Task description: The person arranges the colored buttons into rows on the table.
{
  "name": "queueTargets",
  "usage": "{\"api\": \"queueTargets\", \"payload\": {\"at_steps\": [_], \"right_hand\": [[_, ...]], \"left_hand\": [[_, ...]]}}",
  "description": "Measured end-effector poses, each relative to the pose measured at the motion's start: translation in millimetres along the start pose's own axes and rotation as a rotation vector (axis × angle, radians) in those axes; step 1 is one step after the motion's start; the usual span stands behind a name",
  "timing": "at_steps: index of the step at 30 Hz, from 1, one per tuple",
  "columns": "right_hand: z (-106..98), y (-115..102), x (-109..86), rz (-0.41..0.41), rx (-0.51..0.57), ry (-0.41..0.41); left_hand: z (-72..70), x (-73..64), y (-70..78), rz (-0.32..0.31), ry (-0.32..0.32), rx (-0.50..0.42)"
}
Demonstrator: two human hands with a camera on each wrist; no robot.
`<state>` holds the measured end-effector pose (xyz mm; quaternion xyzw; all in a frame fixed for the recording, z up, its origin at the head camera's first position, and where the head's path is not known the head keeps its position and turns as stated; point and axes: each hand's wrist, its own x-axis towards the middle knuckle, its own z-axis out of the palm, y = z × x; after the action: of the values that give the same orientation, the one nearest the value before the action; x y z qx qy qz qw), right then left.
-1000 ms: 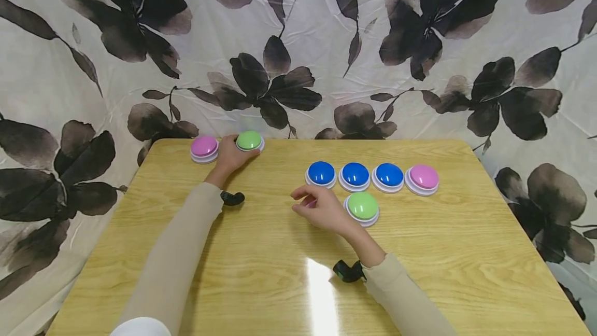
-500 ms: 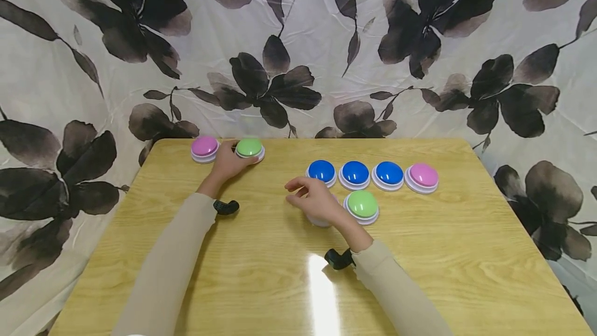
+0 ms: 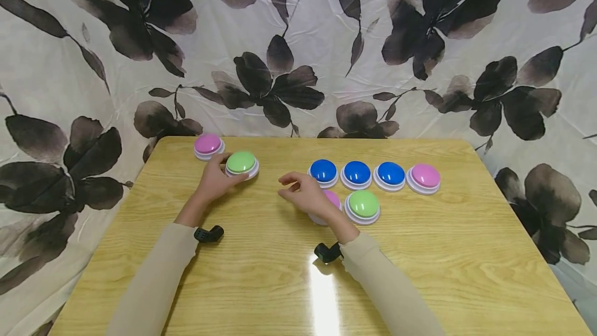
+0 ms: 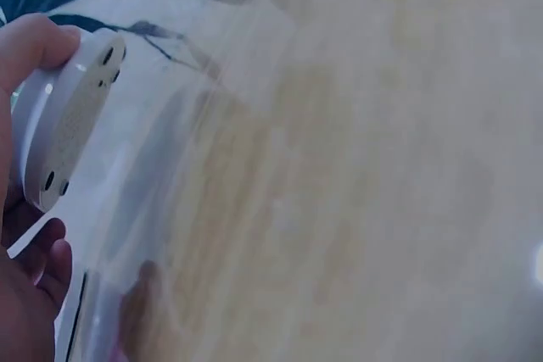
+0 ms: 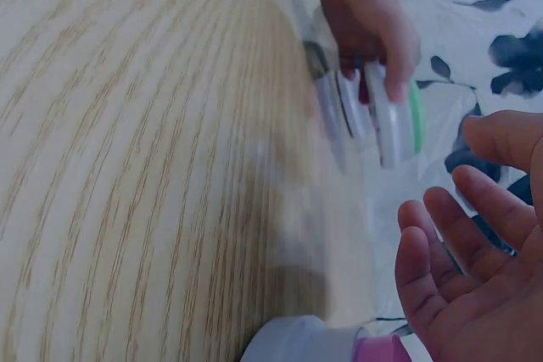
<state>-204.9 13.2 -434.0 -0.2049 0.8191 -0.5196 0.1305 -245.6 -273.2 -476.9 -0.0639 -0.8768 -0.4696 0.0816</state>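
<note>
My left hand (image 3: 213, 181) grips a green push button (image 3: 241, 162) by the sides of its round white base. The left wrist view shows the white base (image 4: 72, 120) tilted, with its underside and small dark feet exposed, off the table. My right hand (image 3: 305, 194) hovers with relaxed fingers and nothing between them. Partly hidden beneath its wrist is a pink button (image 3: 333, 199); its white base (image 5: 284, 342) shows at the bottom of the right wrist view. Just right of it stands another green button (image 3: 364, 204).
Several blue buttons, one of them this blue button (image 3: 357, 172), line up behind the right hand, ending in a pink button (image 3: 426, 176). One more pink button (image 3: 208, 144) sits at the back left of the wooden table (image 3: 261, 274). A floral cloth (image 3: 298, 19) hangs behind.
The left hand has lifted the green button and brought it toward me, away from the back edge. My right hand has shifted slightly left, its fingers still loose.
</note>
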Motion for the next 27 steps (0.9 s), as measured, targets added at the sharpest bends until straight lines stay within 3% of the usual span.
{"api": "queueTargets", "payload": {"at_steps": [12,19,22,27], "right_hand": [[7,-1,12.1,0.016,0.018,0.02],[16,-3,14.3,-0.002,0.052,-0.021],[17,-4,12.9,-0.004,0.071,-0.041],[14,-6,11.4,-0.04,0.082,-0.051]], "left_hand": [[-6.4,-38.0,16.2,0.112,-0.029,-0.039],[-7.6,-56.7,29.0,0.085,-0.06,-0.065],[-6.6,-62.3,33.1,0.077,-0.076,-0.049],[-2.4,-63.7,37.5,0.133,-0.093,-0.038]]}}
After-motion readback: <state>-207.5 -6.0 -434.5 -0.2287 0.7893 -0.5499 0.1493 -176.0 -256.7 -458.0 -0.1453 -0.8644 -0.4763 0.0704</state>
